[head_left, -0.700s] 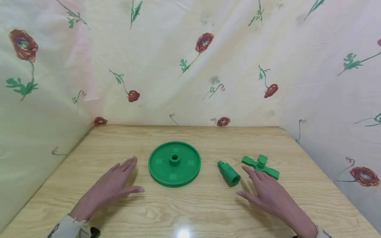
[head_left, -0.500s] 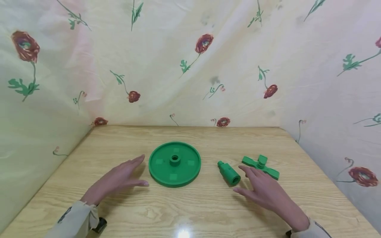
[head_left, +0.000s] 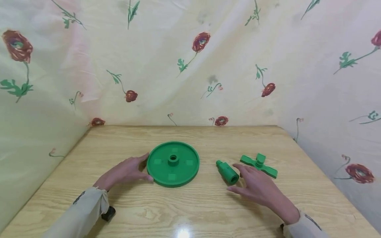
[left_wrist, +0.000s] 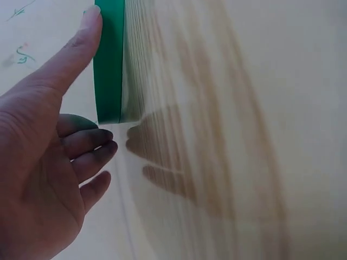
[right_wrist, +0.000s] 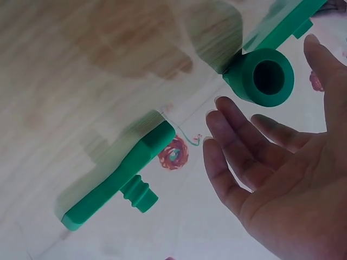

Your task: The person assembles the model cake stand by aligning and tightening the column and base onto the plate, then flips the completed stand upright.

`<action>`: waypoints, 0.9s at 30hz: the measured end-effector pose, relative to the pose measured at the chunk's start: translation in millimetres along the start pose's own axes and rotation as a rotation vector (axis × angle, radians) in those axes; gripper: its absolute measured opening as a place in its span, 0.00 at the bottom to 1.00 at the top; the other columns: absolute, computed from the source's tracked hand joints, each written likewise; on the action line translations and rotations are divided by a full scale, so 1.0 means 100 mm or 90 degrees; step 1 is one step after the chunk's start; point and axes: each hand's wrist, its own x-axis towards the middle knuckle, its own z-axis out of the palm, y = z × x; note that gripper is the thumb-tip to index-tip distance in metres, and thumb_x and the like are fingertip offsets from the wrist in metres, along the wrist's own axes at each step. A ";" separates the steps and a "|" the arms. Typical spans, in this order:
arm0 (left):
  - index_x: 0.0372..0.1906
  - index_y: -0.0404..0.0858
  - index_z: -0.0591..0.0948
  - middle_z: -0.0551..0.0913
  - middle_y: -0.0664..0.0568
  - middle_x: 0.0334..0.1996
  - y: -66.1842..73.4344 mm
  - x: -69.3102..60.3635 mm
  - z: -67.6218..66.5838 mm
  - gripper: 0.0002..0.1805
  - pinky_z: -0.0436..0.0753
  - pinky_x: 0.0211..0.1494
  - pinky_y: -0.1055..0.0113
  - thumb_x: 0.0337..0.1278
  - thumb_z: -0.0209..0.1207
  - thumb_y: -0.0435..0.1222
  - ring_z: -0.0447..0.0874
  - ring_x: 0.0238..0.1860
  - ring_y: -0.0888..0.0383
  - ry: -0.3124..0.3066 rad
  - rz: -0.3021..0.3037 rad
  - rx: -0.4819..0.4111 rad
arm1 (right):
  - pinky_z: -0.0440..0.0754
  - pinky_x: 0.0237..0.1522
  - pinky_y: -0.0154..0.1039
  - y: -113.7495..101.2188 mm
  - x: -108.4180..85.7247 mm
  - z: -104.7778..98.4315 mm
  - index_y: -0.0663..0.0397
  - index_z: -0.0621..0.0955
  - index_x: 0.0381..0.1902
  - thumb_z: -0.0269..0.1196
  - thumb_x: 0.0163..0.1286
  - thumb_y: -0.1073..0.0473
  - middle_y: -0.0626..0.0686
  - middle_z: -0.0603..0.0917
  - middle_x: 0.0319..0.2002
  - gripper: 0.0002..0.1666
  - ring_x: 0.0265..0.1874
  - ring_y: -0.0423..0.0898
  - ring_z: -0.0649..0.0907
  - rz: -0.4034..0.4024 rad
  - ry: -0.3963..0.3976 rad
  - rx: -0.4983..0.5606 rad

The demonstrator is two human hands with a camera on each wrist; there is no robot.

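Left hand (head_left: 129, 170) is held at the left rim of the green disc (head_left: 173, 169), fingers relaxed, thumb spread; rim contact can't be told; disc is placed just right of those fingertips; the green stepped cylinder's (head_left: 227, 172) socket end is framed between right hand's (head_left: 256, 185) spread thumb and index, ungripped; green three-armed piece (head_left: 259, 163) is seen just beyond the right fingers.

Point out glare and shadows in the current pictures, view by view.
Head: a white glare spot on the wooden table, at the bottom edge; left wrist: a finger-shaped brown shadow on the table beside the left hand; right wrist: a soft brown shadow up and left of the right hand, another dark patch beside the green cylinder.
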 end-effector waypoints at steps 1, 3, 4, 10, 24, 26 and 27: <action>0.81 0.30 0.58 0.70 0.36 0.73 0.00 0.02 0.00 0.64 0.71 0.69 0.39 0.48 0.74 0.62 0.71 0.70 0.44 -0.002 -0.007 0.000 | 0.85 0.47 0.59 0.00 0.01 0.00 0.62 0.76 0.66 0.70 0.62 0.28 0.63 0.84 0.56 0.51 0.53 0.62 0.84 0.001 -0.002 -0.003; 0.80 0.29 0.58 0.71 0.34 0.72 -0.01 0.05 0.01 0.64 0.72 0.69 0.40 0.49 0.74 0.61 0.72 0.69 0.44 -0.006 -0.011 -0.001 | 0.85 0.46 0.59 0.01 0.03 0.01 0.63 0.77 0.65 0.70 0.62 0.28 0.64 0.85 0.55 0.51 0.52 0.62 0.85 0.004 -0.008 -0.010; 0.80 0.28 0.58 0.70 0.33 0.72 -0.01 0.06 0.01 0.64 0.72 0.68 0.40 0.49 0.74 0.61 0.72 0.69 0.43 -0.007 -0.011 -0.004 | 0.85 0.46 0.59 0.01 0.04 0.01 0.64 0.77 0.65 0.70 0.61 0.28 0.64 0.85 0.54 0.51 0.51 0.62 0.85 0.004 -0.011 -0.012; 0.79 0.26 0.58 0.66 0.31 0.74 -0.05 0.09 0.02 0.63 0.71 0.70 0.40 0.48 0.76 0.59 0.64 0.74 0.36 0.002 -0.006 -0.033 | 0.86 0.42 0.55 0.03 0.09 0.04 0.65 0.79 0.62 0.71 0.61 0.29 0.61 0.86 0.48 0.49 0.48 0.59 0.85 0.001 -0.022 -0.014; 0.78 0.26 0.59 0.64 0.32 0.75 -0.06 0.09 0.01 0.62 0.66 0.72 0.38 0.49 0.77 0.56 0.60 0.76 0.35 0.003 0.003 -0.083 | 0.76 0.27 0.40 -0.01 0.14 0.04 0.65 0.80 0.54 0.77 0.60 0.39 0.45 0.76 0.26 0.39 0.30 0.44 0.75 0.049 -0.030 0.006; 0.79 0.26 0.59 0.64 0.32 0.75 -0.07 0.09 0.01 0.61 0.66 0.72 0.38 0.50 0.77 0.55 0.59 0.76 0.35 0.003 0.005 -0.087 | 0.77 0.28 0.41 -0.01 0.15 0.06 0.65 0.80 0.54 0.76 0.59 0.36 0.45 0.77 0.26 0.42 0.31 0.45 0.77 0.055 -0.025 0.007; 0.79 0.26 0.59 0.63 0.31 0.75 -0.07 0.09 0.01 0.61 0.66 0.72 0.38 0.50 0.77 0.55 0.59 0.76 0.35 0.002 0.005 -0.088 | 0.78 0.29 0.42 -0.01 0.15 0.06 0.65 0.80 0.54 0.76 0.59 0.34 0.44 0.77 0.25 0.43 0.32 0.46 0.78 0.055 -0.022 0.007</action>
